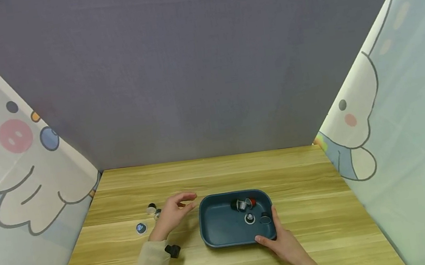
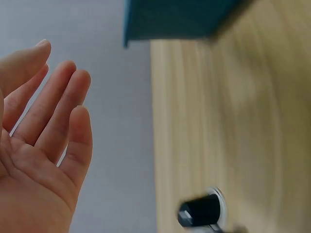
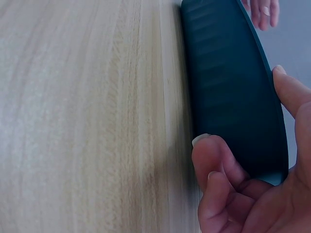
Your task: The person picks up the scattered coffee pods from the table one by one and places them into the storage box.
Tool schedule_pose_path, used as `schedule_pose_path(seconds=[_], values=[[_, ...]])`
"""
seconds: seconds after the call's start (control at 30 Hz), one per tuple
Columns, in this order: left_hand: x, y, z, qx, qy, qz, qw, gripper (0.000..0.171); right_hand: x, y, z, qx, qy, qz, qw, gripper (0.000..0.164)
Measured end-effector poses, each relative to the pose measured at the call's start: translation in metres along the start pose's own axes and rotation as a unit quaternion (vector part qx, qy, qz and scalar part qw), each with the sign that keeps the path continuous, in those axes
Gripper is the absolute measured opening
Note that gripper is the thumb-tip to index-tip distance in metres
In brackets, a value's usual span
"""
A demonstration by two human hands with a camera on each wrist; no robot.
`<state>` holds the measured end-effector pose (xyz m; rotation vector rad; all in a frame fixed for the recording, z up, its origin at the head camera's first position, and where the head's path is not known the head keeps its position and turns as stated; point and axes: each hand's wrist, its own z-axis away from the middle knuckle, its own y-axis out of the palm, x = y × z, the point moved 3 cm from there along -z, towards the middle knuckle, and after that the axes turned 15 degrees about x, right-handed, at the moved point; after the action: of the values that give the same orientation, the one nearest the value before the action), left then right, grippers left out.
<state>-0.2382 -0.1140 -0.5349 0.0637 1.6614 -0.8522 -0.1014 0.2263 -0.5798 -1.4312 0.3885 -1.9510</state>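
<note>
A dark blue tray (image 1: 222, 228) stands on the wooden table, with several coffee capsules lying in its right half, among them a red one (image 1: 252, 202) and a silver one (image 1: 242, 205). My right hand (image 1: 286, 242) grips the tray's near right corner; in the right wrist view the thumb lies at the rim and curled fingers sit against the wall. My left hand (image 1: 172, 213) hovers just left of the tray, holding nothing, its fingers loosely bent in the left wrist view. Beyond its wrist are a black capsule (image 1: 152, 207) and a blue-topped capsule (image 1: 141, 228).
Another capsule (image 1: 157, 213) is partly hidden behind the left hand. A grey panel (image 1: 196, 71) rises at the table's far edge. Cartoon-printed curtains (image 1: 0, 189) flank both sides. A small black device (image 1: 173, 250) sits at the left wrist.
</note>
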Motion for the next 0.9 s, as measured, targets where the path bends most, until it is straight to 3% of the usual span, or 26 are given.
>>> schedule_pose_path(seconds=[0.5,0.73,0.9], values=[[0.048,-0.033,0.067,-0.096,-0.065,-0.015,0.9931,0.028,0.001,0.000,0.000,0.013,0.008,-0.007,1.000,0.114],[0.069,-0.062,0.099,-0.179,-0.091,-0.054,0.9781,0.030,0.002,0.001,-0.001,0.022,0.005,-0.020,1.000,0.113],[0.082,-0.073,0.112,-0.189,-0.127,-0.068,0.9714,0.031,0.001,0.000,-0.002,0.007,0.001,-0.006,1.000,0.114]])
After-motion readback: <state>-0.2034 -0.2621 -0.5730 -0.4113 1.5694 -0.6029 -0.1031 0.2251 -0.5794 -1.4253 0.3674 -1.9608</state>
